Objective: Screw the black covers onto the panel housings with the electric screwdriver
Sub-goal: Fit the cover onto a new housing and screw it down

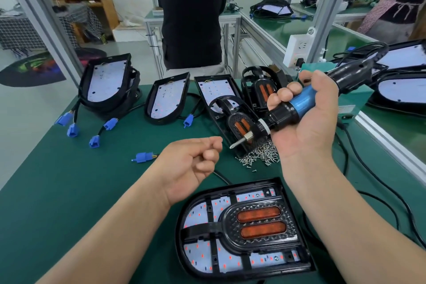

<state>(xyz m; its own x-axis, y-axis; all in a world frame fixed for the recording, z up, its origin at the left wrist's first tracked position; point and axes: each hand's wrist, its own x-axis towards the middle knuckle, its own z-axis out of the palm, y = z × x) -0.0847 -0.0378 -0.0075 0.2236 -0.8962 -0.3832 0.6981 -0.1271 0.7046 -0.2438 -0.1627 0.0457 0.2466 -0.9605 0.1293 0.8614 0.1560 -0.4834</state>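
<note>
Black plastic cover [228, 222] with two orange oval lenses lies in the rounded black panel housing [179, 235] over its white LED board, at the near edge of the green-matted desk [80, 180]. Beyond it, the right hand [309, 127] wraps curled fingers round the blue-and-black electric screwdriver [297, 106], whose bit points left and down. The left hand [191, 168], just left of the bit, has its fingers curled in against the thumb; whether they pinch anything cannot be told. A heap of small silver screws [260, 154] lies beneath the screwdriver.
</note>
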